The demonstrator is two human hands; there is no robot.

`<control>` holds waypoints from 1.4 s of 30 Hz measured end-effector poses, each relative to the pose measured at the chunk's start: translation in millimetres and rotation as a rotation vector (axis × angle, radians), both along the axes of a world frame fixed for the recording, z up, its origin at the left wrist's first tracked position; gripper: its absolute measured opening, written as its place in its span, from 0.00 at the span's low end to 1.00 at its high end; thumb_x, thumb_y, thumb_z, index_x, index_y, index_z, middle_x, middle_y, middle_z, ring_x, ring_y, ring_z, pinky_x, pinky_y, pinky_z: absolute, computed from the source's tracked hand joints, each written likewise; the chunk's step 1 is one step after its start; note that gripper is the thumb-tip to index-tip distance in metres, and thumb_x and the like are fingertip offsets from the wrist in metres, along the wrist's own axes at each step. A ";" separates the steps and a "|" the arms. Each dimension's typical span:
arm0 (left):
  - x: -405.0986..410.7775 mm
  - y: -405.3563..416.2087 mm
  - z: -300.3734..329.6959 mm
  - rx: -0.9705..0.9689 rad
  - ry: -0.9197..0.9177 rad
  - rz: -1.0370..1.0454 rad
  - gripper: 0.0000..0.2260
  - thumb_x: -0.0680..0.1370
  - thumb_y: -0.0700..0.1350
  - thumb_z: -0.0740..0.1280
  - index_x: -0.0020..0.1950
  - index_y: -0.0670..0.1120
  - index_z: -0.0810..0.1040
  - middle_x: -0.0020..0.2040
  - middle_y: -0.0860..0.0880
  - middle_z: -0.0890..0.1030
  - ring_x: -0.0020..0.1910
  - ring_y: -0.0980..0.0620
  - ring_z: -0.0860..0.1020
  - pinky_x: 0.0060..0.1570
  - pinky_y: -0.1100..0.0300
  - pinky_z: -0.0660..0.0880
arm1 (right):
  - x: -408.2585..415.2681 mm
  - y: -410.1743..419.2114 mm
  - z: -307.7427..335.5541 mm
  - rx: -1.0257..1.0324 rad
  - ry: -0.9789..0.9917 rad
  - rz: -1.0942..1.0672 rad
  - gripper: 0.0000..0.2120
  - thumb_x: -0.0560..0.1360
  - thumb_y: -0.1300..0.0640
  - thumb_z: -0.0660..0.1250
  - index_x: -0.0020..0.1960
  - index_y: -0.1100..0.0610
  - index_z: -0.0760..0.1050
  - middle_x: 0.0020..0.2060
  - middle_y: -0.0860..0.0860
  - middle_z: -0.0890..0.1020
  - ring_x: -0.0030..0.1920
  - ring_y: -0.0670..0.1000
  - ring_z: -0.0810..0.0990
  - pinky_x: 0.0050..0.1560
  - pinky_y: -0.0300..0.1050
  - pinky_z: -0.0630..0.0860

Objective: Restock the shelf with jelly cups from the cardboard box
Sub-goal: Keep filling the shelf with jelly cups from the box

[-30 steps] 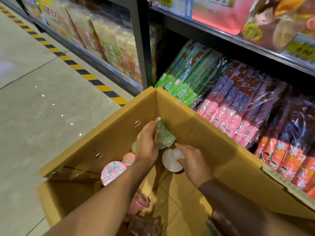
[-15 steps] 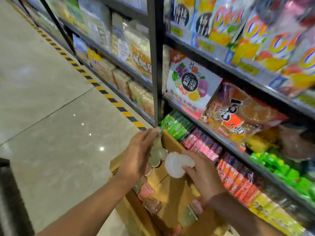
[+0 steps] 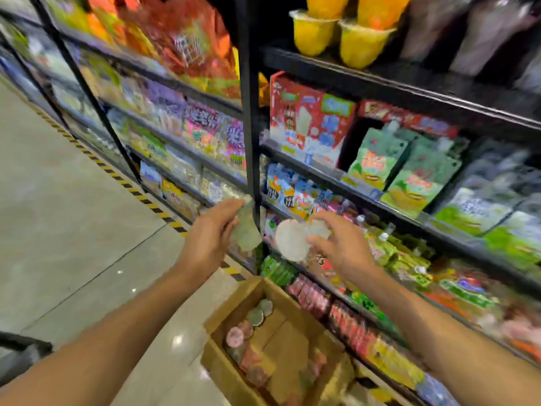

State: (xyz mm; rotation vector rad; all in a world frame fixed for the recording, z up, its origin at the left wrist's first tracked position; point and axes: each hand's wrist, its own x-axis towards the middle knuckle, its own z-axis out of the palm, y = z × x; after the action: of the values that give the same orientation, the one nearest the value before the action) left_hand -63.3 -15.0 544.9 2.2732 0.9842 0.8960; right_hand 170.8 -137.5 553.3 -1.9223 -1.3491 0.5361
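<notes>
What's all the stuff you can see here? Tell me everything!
Green jelly cup: one, pale green, held in the left hand.
White jelly cups: seemingly two, white, held in the right hand.
Brown cardboard box: one, brown, on the floor below the hands.
Jelly cups in the box: several, pink and green, along its left side; blurred, count unclear.
Yellow cups: two, yellow, top shelf.
Red carton: one, red, middle shelf.
Green pouches: several, green, right of the red carton.
Black metal shelf post: one, black, centre.
Grey floor: grey, with a yellow-black stripe, left.
Left hand: one, raised.
Right hand: one, raised.
</notes>
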 end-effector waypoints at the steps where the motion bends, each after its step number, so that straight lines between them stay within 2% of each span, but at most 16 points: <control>1: -0.7 1.9 17.9 0.002 -0.001 -0.013 0.18 0.82 0.34 0.62 0.70 0.45 0.76 0.68 0.51 0.76 0.69 0.53 0.72 0.65 0.75 0.62 | -2.5 -4.4 14.8 0.027 -0.017 -0.016 0.17 0.72 0.55 0.74 0.60 0.54 0.79 0.51 0.53 0.81 0.45 0.53 0.81 0.48 0.51 0.78; 3: -2.4 5.4 44.2 0.028 0.046 -0.058 0.17 0.82 0.36 0.62 0.70 0.45 0.76 0.67 0.48 0.78 0.67 0.51 0.74 0.63 0.72 0.63 | -9.4 -13.4 40.7 0.091 -0.009 -0.037 0.18 0.71 0.51 0.74 0.59 0.51 0.78 0.49 0.53 0.81 0.43 0.55 0.81 0.49 0.58 0.79; 5: -4.2 8.2 63.3 0.102 0.061 -0.121 0.17 0.83 0.40 0.62 0.72 0.48 0.75 0.69 0.48 0.77 0.68 0.51 0.74 0.66 0.61 0.69 | -14.4 -23.8 59.4 0.151 -0.010 -0.059 0.19 0.68 0.43 0.71 0.58 0.44 0.75 0.49 0.51 0.80 0.46 0.57 0.81 0.49 0.62 0.79; 6: -4.5 9.0 71.0 0.121 0.067 -0.142 0.17 0.83 0.41 0.62 0.72 0.49 0.75 0.70 0.49 0.76 0.69 0.50 0.73 0.68 0.55 0.70 | -16.8 -29.2 68.4 0.177 0.017 -0.075 0.18 0.68 0.43 0.70 0.57 0.43 0.73 0.49 0.48 0.79 0.47 0.58 0.81 0.49 0.63 0.79; 9: 3.0 5.8 91.0 0.122 0.061 -0.198 0.18 0.83 0.42 0.63 0.74 0.49 0.73 0.72 0.47 0.74 0.72 0.48 0.70 0.71 0.47 0.69 | -23.7 -47.2 97.3 0.233 0.108 -0.173 0.14 0.73 0.56 0.74 0.54 0.48 0.73 0.48 0.46 0.78 0.45 0.59 0.81 0.46 0.64 0.80; 12: 17.5 -2.1 108.8 0.153 0.021 -0.262 0.18 0.83 0.41 0.63 0.73 0.48 0.74 0.71 0.50 0.75 0.71 0.51 0.71 0.71 0.51 0.69 | -23.3 -69.0 118.1 0.296 0.174 -0.265 0.14 0.75 0.61 0.73 0.54 0.49 0.73 0.52 0.47 0.77 0.47 0.59 0.82 0.47 0.62 0.81; 15: 34.8 -17.3 121.2 0.181 -0.028 -0.331 0.17 0.83 0.42 0.63 0.72 0.49 0.75 0.70 0.54 0.75 0.69 0.58 0.71 0.69 0.58 0.69 | -21.7 -95.6 135.2 0.363 0.306 -0.375 0.15 0.75 0.63 0.73 0.55 0.51 0.71 0.57 0.48 0.76 0.44 0.48 0.83 0.44 0.48 0.82; 16: 41.4 -22.7 125.0 0.183 -0.041 -0.342 0.17 0.83 0.42 0.63 0.72 0.49 0.75 0.70 0.54 0.75 0.69 0.58 0.71 0.69 0.60 0.68 | -20.9 -104.4 140.2 0.392 0.367 -0.407 0.16 0.74 0.64 0.73 0.56 0.53 0.71 0.57 0.50 0.76 0.45 0.47 0.82 0.46 0.48 0.83; 18: 55.8 -36.0 133.1 0.182 -0.060 -0.366 0.17 0.83 0.43 0.63 0.73 0.50 0.74 0.70 0.54 0.75 0.69 0.60 0.70 0.68 0.68 0.65 | -15.8 -121.6 147.9 0.471 0.499 -0.474 0.16 0.74 0.66 0.72 0.56 0.55 0.71 0.58 0.53 0.76 0.50 0.52 0.82 0.56 0.55 0.81; 22: 87.0 -71.6 158.9 0.245 -0.084 -0.459 0.17 0.83 0.42 0.64 0.72 0.49 0.75 0.69 0.56 0.75 0.68 0.63 0.69 0.65 0.78 0.59 | 0.5 -158.4 167.1 0.678 0.817 -0.510 0.14 0.75 0.72 0.67 0.53 0.58 0.67 0.61 0.61 0.73 0.59 0.57 0.80 0.62 0.59 0.79; 24: 103.0 -94.7 173.5 0.284 -0.105 -0.521 0.16 0.82 0.40 0.65 0.71 0.48 0.76 0.67 0.55 0.77 0.67 0.61 0.71 0.64 0.76 0.64 | 9.4 -181.6 178.8 0.746 0.949 -0.513 0.13 0.76 0.74 0.63 0.52 0.59 0.66 0.61 0.64 0.73 0.60 0.60 0.80 0.63 0.60 0.77; 27: 132.0 -131.3 190.5 0.315 -0.127 -0.631 0.16 0.81 0.38 0.65 0.68 0.48 0.78 0.64 0.56 0.78 0.64 0.59 0.74 0.63 0.66 0.71 | 27.2 -219.7 190.5 0.821 1.059 -0.526 0.16 0.76 0.77 0.57 0.56 0.60 0.66 0.59 0.63 0.72 0.56 0.59 0.78 0.65 0.63 0.75; 31: 170.0 -174.0 197.4 0.353 -0.117 -0.662 0.21 0.79 0.31 0.65 0.69 0.48 0.78 0.66 0.56 0.77 0.66 0.61 0.72 0.67 0.63 0.69 | 48.5 -266.1 199.5 0.817 1.144 -0.472 0.25 0.75 0.79 0.54 0.65 0.59 0.68 0.58 0.60 0.73 0.50 0.56 0.75 0.62 0.63 0.75; 34: 201.2 -220.1 201.2 0.360 -0.163 -0.731 0.19 0.80 0.32 0.66 0.68 0.48 0.79 0.65 0.58 0.77 0.67 0.61 0.73 0.67 0.63 0.70 | 66.7 -310.0 204.2 0.783 1.195 -0.344 0.21 0.77 0.73 0.61 0.67 0.57 0.71 0.58 0.58 0.77 0.51 0.55 0.76 0.59 0.62 0.76; 38: 241.1 -273.2 203.7 0.390 -0.237 -0.816 0.20 0.78 0.30 0.66 0.66 0.48 0.79 0.63 0.69 0.73 0.65 0.71 0.71 0.64 0.71 0.68 | 95.6 -362.6 199.2 0.812 1.170 -0.369 0.23 0.76 0.63 0.66 0.71 0.56 0.70 0.66 0.56 0.77 0.57 0.52 0.80 0.61 0.64 0.76; 42: 278.3 -319.4 208.5 0.407 -0.232 -0.801 0.19 0.78 0.31 0.67 0.66 0.46 0.80 0.63 0.66 0.75 0.66 0.73 0.70 0.66 0.71 0.67 | 122.4 -417.0 201.6 0.803 1.079 -0.377 0.20 0.70 0.54 0.68 0.62 0.52 0.75 0.58 0.50 0.84 0.57 0.49 0.82 0.61 0.59 0.75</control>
State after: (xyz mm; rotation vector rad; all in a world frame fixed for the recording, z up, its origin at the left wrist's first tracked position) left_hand 215.0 -334.4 753.4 2.4755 -0.2533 0.9969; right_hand 293.3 -554.4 754.8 -0.8983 -0.3587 0.5774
